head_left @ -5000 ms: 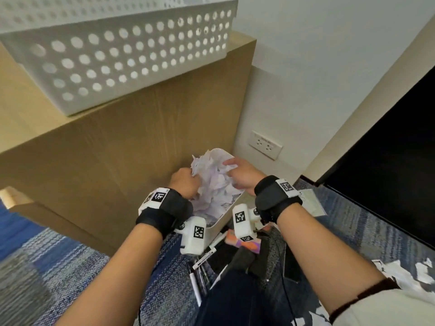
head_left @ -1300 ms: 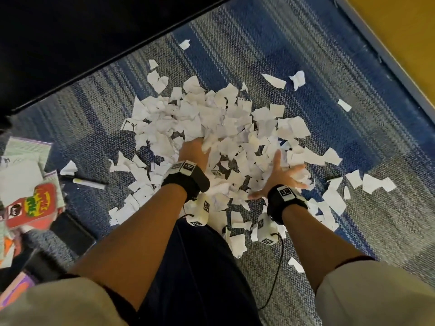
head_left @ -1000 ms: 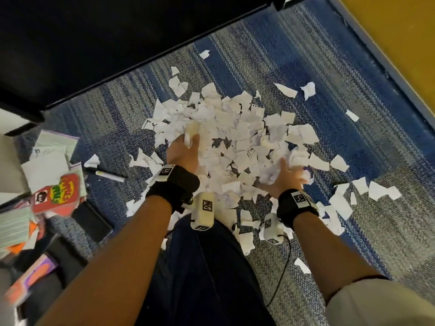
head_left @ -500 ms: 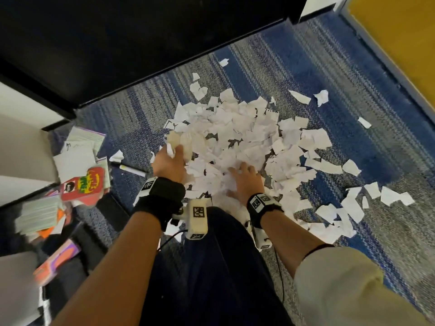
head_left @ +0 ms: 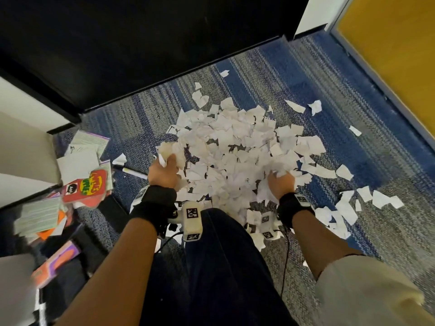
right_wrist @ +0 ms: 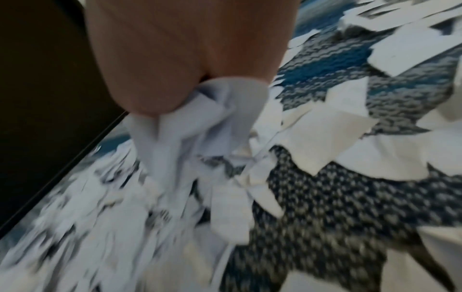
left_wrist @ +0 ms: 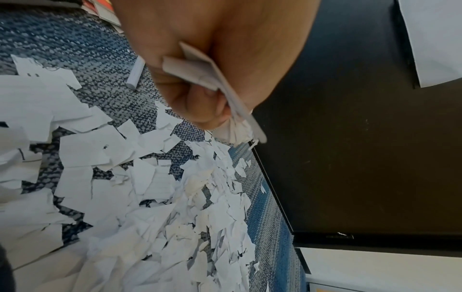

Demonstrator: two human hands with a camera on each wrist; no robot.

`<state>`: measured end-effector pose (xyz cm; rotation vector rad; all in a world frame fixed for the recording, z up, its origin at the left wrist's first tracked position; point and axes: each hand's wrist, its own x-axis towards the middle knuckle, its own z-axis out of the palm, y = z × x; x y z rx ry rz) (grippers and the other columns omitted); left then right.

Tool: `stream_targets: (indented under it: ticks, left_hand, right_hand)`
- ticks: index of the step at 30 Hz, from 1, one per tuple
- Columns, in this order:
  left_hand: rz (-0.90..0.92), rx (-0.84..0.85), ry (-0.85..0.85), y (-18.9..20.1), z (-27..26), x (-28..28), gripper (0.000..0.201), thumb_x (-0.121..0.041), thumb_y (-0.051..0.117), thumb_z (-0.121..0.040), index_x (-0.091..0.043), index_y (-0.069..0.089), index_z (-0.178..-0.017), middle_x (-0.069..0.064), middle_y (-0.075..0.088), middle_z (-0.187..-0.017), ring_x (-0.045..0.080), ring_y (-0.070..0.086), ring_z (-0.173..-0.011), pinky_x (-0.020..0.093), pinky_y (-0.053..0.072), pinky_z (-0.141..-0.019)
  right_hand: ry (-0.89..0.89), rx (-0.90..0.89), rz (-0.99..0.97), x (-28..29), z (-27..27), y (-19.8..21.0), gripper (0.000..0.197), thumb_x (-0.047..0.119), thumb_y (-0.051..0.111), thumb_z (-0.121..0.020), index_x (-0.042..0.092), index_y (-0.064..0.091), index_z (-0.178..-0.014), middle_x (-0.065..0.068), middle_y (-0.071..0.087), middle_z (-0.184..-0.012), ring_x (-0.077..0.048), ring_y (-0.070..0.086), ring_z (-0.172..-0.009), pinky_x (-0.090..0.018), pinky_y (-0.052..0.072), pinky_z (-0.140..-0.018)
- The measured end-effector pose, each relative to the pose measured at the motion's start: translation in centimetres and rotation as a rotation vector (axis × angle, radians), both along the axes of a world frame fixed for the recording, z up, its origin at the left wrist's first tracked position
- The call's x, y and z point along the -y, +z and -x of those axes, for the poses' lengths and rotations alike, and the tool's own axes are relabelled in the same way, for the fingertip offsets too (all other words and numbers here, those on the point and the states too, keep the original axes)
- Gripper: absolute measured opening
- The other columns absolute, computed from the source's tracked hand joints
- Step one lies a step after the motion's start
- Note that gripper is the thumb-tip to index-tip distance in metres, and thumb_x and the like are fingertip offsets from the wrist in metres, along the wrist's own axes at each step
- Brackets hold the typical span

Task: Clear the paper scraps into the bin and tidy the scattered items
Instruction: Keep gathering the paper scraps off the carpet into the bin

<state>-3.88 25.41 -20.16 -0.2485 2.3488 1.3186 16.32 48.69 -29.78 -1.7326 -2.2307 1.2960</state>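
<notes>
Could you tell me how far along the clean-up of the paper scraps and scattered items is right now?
Nothing here looks finished, and no bin is in view. In hand: the left hand grips a bunch of paper scraps, and the right hand clutches another wad. Left: the big pile of scraps and strays on the carpet, plus the cards and booklets and a pen beside it.

- The red card pack (head_left: 86, 187) at the left edge of the head view bears green and yellow lettering and a small black round logo; both are too blurred to read.
- The wrist-camera housing (head_left: 193, 217) at lower centre carries black-and-white square marker patterns, not letters.
</notes>
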Motion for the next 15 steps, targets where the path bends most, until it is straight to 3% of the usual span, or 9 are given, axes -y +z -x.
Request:
stream_targets:
  ticks: [1, 3, 5, 7, 9, 12, 15]
  left_hand:
    - [-0.019, 0.007, 0.007, -0.2, -0.1, 0.2, 0.035, -0.028, 0.056, -0.097, 0.006, 0.062, -0.100, 0.013, 0.058, -0.073, 0.024, 0.052, -0.052, 0.019, 0.043, -0.041]
    - [-0.076, 0.012, 0.017, -0.7, -0.6, 0.5, 0.040, -0.035, 0.058, -0.093, 0.004, 0.062, -0.102, 0.010, 0.058, -0.070, 0.035, 0.057, -0.060, 0.028, 0.049, -0.055]
    - [-0.076, 0.017, 0.000, -1.2, -1.1, 0.7, 0.049, -0.054, 0.057, -0.082, -0.008, 0.062, -0.098, 0.014, 0.066, -0.082, 0.038, 0.065, -0.077, 0.044, 0.056, -0.072]
    - [-0.076, 0.038, -0.030, -1.1, -1.6, 0.9, 0.042, -0.057, 0.057, -0.078, -0.016, 0.058, -0.089, 0.013, 0.067, -0.087, 0.036, 0.067, -0.083, 0.049, 0.056, -0.081]
    - [-0.129, 0.059, -0.019, -0.7, -2.0, 1.0, 0.023, -0.042, 0.061, -0.087, -0.020, 0.054, -0.080, 0.010, 0.061, -0.076, 0.029, 0.061, -0.066, 0.043, 0.052, -0.071]
    - [-0.206, 0.089, 0.030, -0.9, -1.9, 1.2, 0.016, -0.033, 0.063, -0.087, -0.021, 0.057, -0.080, 0.006, 0.054, -0.065, 0.012, 0.048, -0.046, 0.032, 0.042, -0.057]
    - [-0.217, 0.096, 0.064, -0.6, -2.0, 1.2, 0.017, -0.021, 0.058, -0.096, -0.021, 0.056, -0.080, 0.005, 0.054, -0.067, 0.010, 0.048, -0.047, 0.029, 0.040, -0.052]
  right_hand:
    - [-0.051, 0.036, -0.007, -1.1, -0.7, 0.0, 0.029, 0.023, 0.050, -0.100, -0.002, 0.060, -0.090, -0.025, 0.065, -0.097, -0.040, 0.063, -0.101, -0.031, 0.043, -0.079]
    - [-0.150, 0.120, 0.016, -3.0, -2.0, 0.1, 0.042, 0.027, 0.046, -0.102, -0.012, 0.059, -0.110, -0.031, 0.061, -0.115, -0.043, 0.058, -0.110, -0.040, 0.044, -0.084]
    - [-0.169, 0.203, 0.061, -4.6, -3.0, -0.2, 0.052, 0.032, 0.039, -0.103, -0.010, 0.049, -0.131, -0.029, 0.052, -0.135, -0.043, 0.051, -0.121, -0.045, 0.041, -0.098]
    - [-0.188, 0.250, 0.101, -5.3, -3.7, -0.4, 0.062, 0.039, 0.041, -0.100, -0.002, 0.035, -0.146, -0.025, 0.042, -0.147, -0.042, 0.044, -0.131, -0.046, 0.037, -0.107]
    - [-0.180, 0.265, 0.134, -5.4, -4.0, -1.0, 0.085, 0.051, 0.054, -0.092, 0.006, 0.016, -0.154, -0.020, 0.034, -0.154, -0.041, 0.039, -0.137, -0.049, 0.035, -0.111]
    - [-0.065, 0.305, 0.172, -4.8, -3.6, -1.9, 0.118, 0.059, 0.073, -0.077, 0.014, -0.002, -0.156, -0.017, 0.034, -0.155, -0.040, 0.043, -0.135, -0.050, 0.040, -0.107]
    - [0.030, 0.335, 0.081, -3.7, -2.9, -2.6, 0.108, 0.050, 0.074, -0.080, 0.014, 0.007, -0.156, -0.022, 0.045, -0.146, -0.042, 0.050, -0.127, -0.050, 0.045, -0.102]
